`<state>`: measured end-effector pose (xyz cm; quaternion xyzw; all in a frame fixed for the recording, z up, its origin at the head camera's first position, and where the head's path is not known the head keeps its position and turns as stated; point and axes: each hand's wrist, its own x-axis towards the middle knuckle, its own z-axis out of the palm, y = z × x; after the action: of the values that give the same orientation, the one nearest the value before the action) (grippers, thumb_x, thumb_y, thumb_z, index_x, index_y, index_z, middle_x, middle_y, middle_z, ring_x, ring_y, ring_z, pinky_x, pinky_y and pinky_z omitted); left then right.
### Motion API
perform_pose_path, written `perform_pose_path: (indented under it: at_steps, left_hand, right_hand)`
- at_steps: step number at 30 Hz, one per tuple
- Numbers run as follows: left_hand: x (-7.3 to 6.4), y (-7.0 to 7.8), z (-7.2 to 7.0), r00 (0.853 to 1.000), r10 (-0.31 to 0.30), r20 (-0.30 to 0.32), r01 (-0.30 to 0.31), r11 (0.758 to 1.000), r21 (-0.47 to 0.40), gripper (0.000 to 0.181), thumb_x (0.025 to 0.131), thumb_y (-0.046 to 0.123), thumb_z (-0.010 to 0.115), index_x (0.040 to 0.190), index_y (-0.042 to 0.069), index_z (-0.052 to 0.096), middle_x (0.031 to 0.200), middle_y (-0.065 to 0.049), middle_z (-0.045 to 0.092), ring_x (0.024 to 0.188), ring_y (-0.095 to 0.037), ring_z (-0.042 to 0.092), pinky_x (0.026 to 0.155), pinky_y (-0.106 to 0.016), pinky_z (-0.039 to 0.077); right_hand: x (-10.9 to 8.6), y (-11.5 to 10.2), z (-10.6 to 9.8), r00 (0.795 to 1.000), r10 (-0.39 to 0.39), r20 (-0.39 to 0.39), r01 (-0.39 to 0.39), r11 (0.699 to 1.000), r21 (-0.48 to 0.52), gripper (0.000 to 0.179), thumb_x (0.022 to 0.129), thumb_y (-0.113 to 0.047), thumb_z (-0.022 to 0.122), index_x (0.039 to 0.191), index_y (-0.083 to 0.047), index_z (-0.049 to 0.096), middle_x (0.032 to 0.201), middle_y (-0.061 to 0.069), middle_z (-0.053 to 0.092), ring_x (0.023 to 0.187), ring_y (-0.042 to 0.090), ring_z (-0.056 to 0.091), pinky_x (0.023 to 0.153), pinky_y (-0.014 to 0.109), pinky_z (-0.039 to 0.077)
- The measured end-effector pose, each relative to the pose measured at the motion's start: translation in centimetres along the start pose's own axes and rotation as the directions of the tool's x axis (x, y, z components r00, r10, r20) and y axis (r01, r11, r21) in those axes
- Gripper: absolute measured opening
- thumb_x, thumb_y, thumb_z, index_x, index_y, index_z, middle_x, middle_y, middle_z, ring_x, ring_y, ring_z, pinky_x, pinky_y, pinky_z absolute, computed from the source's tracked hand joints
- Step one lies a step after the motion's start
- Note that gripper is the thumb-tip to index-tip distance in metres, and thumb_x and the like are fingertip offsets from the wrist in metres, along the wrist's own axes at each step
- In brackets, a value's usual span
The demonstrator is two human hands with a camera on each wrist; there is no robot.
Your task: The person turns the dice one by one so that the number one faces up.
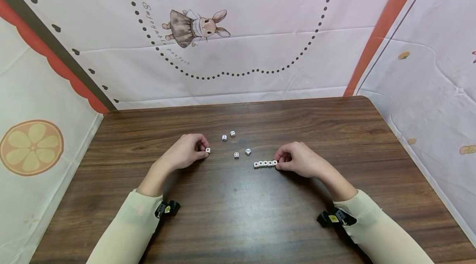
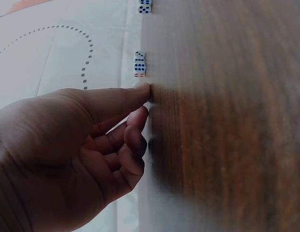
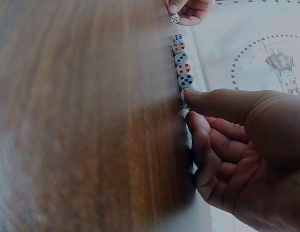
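Observation:
My left hand [image 1: 186,151] pinches a small white die [image 1: 208,150] between thumb and fingers at the tabletop, its red single dot facing up. In the left wrist view that die is hidden behind the thumb. To the right, several white dice form a short row [image 1: 265,164], red single dots up. My right hand [image 1: 299,160] pinches the die at the row's right end [image 1: 274,163]. Its thumb lies against that die [image 3: 185,99] in the right wrist view. Between the hands, one loose die [image 1: 236,155] and a turned die [image 1: 248,152] lie apart from the row.
Two more dice, one [image 1: 224,137] and another [image 1: 232,134], lie farther back on the brown wooden table [image 1: 238,222]. A pale printed cloth [image 1: 260,49] hangs behind the table and along both sides. Each sleeve has a black wrist camera, such as the left one [image 1: 167,208].

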<state>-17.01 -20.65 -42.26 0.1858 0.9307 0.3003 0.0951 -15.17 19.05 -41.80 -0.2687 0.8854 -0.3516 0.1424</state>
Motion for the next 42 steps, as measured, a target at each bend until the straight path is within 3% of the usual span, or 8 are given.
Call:
perform_pose_path:
  at_steps: [13, 24, 35, 42]
  left_hand:
    - [-0.2, -0.2, -0.1, 1.0, -0.006, 0.007, 0.006, 1.0, -0.018, 0.014, 0.093, 0.011, 0.083, 0.101, 0.009, 0.072, 0.088, 0.002, 0.068, 0.081, -0.014, 0.063, 0.076, -0.033, 0.05]
    - [-0.3, -0.1, -0.1, 1.0, 0.012, -0.009, -0.012, 1.0, -0.001, 0.008, 0.095, 0.011, 0.081, 0.096, 0.011, 0.073, 0.085, 0.002, 0.068, 0.08, -0.013, 0.062, 0.076, -0.033, 0.05]
    - [-0.5, 1.7, 0.3, 0.999, 0.053, 0.001, -0.053, 0.999, 0.002, 0.012, 0.092, 0.013, 0.084, 0.093, 0.014, 0.072, 0.079, 0.007, 0.066, 0.073, -0.011, 0.06, 0.07, -0.032, 0.05]
    - [-0.6, 3.5, 1.5, 0.992, 0.129, 0.015, -0.129, 0.992, -0.014, 0.013, 0.09, 0.011, 0.085, 0.09, 0.013, 0.072, 0.077, 0.008, 0.065, 0.07, -0.008, 0.06, 0.068, -0.03, 0.05]
  right_hand:
    - [0.0, 0.1, 0.0, 1.0, -0.004, -0.001, 0.004, 1.0, -0.002, 0.007, 0.091, -0.008, 0.083, 0.094, -0.01, 0.077, 0.078, -0.008, 0.068, 0.073, 0.008, 0.062, 0.069, 0.028, 0.051]
    - [0.1, 0.1, 0.0, 1.0, 0.003, 0.01, -0.003, 1.0, -0.004, 0.005, 0.092, -0.008, 0.082, 0.095, -0.009, 0.078, 0.079, -0.008, 0.068, 0.072, 0.009, 0.061, 0.069, 0.029, 0.05]
    - [0.2, 0.0, 0.0, 1.0, 0.02, 0.004, -0.02, 1.0, -0.011, 0.006, 0.092, -0.01, 0.083, 0.096, -0.011, 0.078, 0.079, -0.008, 0.068, 0.073, 0.01, 0.06, 0.069, 0.03, 0.05]
    - [0.3, 0.0, 0.1, 0.999, 0.036, 0.009, -0.036, 0.999, -0.009, 0.006, 0.092, -0.009, 0.083, 0.096, -0.011, 0.078, 0.079, -0.007, 0.069, 0.072, 0.011, 0.06, 0.068, 0.03, 0.049]
